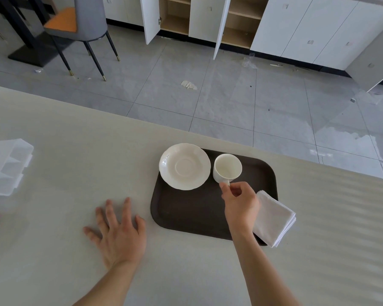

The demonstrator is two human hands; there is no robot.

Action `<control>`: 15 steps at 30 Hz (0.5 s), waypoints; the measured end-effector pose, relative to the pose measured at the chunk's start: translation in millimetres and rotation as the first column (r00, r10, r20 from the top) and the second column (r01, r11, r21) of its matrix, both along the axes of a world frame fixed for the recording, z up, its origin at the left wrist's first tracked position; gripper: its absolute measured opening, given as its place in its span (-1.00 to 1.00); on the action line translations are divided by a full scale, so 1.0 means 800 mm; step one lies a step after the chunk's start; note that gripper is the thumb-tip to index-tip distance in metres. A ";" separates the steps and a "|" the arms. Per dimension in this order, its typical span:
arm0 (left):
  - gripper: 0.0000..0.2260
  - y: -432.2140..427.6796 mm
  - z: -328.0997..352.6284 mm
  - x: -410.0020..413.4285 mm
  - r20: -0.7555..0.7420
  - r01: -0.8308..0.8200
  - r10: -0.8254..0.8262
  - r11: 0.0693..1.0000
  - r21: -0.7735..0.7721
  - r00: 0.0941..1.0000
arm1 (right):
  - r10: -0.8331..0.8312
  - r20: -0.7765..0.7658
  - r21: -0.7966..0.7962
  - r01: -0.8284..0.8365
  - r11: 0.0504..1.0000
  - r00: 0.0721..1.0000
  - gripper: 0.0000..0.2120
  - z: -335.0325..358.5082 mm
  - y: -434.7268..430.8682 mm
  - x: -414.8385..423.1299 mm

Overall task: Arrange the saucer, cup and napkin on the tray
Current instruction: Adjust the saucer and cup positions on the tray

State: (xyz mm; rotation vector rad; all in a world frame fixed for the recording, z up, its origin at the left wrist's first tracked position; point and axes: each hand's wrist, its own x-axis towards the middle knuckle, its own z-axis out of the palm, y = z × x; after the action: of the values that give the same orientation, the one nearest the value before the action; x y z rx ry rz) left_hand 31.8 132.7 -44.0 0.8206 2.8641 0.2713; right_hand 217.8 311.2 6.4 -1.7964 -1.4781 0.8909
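Note:
A dark brown tray (pixel 192 213) lies on the pale table. A white scalloped saucer (pixel 184 166) rests on its far left corner, overhanging the rim. Just right of the saucer, an empty white cup (pixel 227 167) stands upright on the tray. My right hand (pixel 240 204) pinches the cup's handle between thumb and fingers. A folded white napkin (pixel 273 218) lies over the tray's near right edge, partly behind my right wrist. My left hand (pixel 117 233) lies flat on the table left of the tray, fingers spread, holding nothing.
A clear plastic divided box (pixel 8 166) sits at the table's left edge. The table's far edge (pixel 142 127) runs diagonally, with grey tiled floor beyond. A grey chair (pixel 84 25) and white cabinets with open doors (pixel 208 21) stand further back.

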 end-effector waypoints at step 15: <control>-0.50 -0.001 0.002 0.000 0.016 0.006 -0.005 1.000 -0.012 1.000 | 0.183 0.012 0.011 -0.184 0.983 0.983 -0.94 0.000 -0.010 0.031</control>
State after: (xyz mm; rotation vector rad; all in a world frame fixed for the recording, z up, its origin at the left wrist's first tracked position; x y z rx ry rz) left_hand 32.1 132.2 -42.2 0.8203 2.8455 0.2579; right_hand 242.6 303.4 6.7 -1.6787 -1.6735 0.9606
